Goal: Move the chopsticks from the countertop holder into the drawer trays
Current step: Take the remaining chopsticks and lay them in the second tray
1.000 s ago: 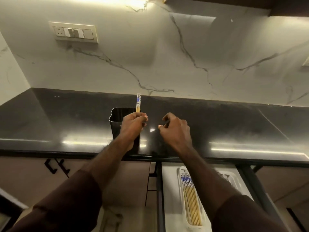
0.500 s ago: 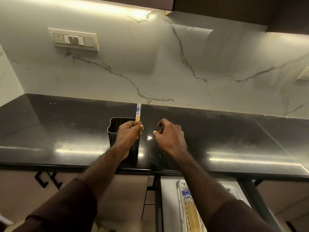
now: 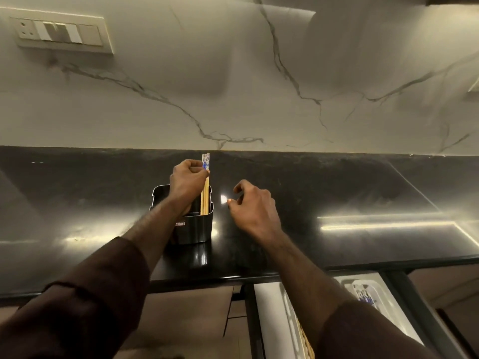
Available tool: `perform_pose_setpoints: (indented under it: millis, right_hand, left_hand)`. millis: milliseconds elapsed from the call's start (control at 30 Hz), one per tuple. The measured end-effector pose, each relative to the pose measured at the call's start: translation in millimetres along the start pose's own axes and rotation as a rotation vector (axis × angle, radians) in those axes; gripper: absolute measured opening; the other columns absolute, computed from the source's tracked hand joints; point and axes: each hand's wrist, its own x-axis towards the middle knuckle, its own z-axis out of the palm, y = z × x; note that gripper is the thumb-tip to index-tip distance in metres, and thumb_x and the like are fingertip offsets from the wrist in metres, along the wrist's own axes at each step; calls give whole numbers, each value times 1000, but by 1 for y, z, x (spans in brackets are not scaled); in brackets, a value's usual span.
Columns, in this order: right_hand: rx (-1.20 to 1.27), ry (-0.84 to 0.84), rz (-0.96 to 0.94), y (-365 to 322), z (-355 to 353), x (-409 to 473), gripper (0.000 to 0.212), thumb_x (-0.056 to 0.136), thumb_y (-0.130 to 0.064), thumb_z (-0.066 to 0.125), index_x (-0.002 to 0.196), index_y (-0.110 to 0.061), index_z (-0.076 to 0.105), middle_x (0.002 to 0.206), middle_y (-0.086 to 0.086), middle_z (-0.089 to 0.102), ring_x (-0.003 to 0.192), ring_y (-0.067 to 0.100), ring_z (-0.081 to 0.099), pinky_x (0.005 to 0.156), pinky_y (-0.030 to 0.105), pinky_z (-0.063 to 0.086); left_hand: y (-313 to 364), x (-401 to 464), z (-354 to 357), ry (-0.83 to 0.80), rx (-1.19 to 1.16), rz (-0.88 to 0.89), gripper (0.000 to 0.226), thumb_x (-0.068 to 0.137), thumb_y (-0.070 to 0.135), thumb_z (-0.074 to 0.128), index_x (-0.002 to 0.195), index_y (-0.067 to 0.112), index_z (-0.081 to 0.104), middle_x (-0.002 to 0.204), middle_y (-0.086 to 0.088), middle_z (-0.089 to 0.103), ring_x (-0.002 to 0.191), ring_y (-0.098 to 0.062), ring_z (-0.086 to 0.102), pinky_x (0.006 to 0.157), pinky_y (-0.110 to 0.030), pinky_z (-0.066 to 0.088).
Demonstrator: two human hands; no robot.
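Your left hand pinches chopsticks upright in black holder | right hand curled, empty | light, stiff, slick: grip near patterned tops | trays below.

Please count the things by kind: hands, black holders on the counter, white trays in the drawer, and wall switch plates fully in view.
Hands: 2, left hand and right hand
Black holder: 1
White trays: 2
Switch plate: 1
Total: 6
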Motion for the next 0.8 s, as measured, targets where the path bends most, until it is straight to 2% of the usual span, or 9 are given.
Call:
perform_pose_setpoints:
  millis: [100, 200, 300, 433, 567, 700, 800]
  right_hand:
    - [-2, -9, 27, 0, 14, 16, 36, 92, -30, 62, 125, -20, 53, 106, 1, 66, 90, 13, 64, 79, 33, 57]
    - [5, -36, 51, 2, 23, 27, 36, 92, -30, 62, 125, -19, 53, 109, 3, 65, 93, 15, 64, 81, 36, 57]
    - [4, -58, 71, 4, 32, 35, 36, 92, -29, 62, 125, -19, 53, 109, 2, 65, 92, 14, 63, 80, 32, 56]
    - [4, -67, 86, 8, 41, 42, 33, 92, -29, 63, 123, -19, 54, 109, 2, 65, 94, 15, 64, 81, 36, 57]
    - [13, -88, 93, 10, 44, 46, 33, 92, -29, 62, 122, -18, 54, 109, 2, 65, 94, 15, 64, 83, 38, 57]
    - [23, -85, 105, 11, 43, 49, 33, 92, -29, 62, 122, -17, 56, 108, 3, 66, 94, 16, 64, 83, 38, 57]
    - [25, -70, 112, 11, 42, 50, 33, 92, -30, 62, 121, -17, 58, 107, 2, 67, 94, 16, 64, 82, 36, 57]
  left_hand:
    - [-7, 25, 6, 9, 68, 34, 43, 90, 11, 65, 131, 14, 54, 122, -7, 63, 106, -18, 64, 84, -31, 55]
    - [-13, 43, 12, -9, 135, 50, 58, 89, 13, 67, 142, 15, 44, 134, -8, 58, 114, -18, 60, 94, -36, 53]
    - [-17, 56, 18, -53, 160, 33, 66, 90, 14, 67, 147, 14, 36, 131, -9, 60, 108, -15, 59, 93, -33, 51]
    - [-23, 65, 23, -72, 189, 14, 68, 90, 15, 68, 148, 14, 33, 128, -12, 61, 109, -19, 62, 97, -41, 52]
    - [-29, 71, 24, -51, 172, 13, 63, 87, 13, 70, 144, 13, 42, 122, -11, 65, 106, -19, 65, 95, -42, 55]
    - [-32, 72, 24, -16, 159, 23, 43, 85, 12, 73, 126, 8, 61, 115, -9, 70, 99, -15, 67, 87, -29, 54]
    - [-33, 69, 23, -9, 110, 11, 37, 84, 11, 74, 120, 7, 66, 110, -8, 72, 98, -16, 69, 87, -30, 55]
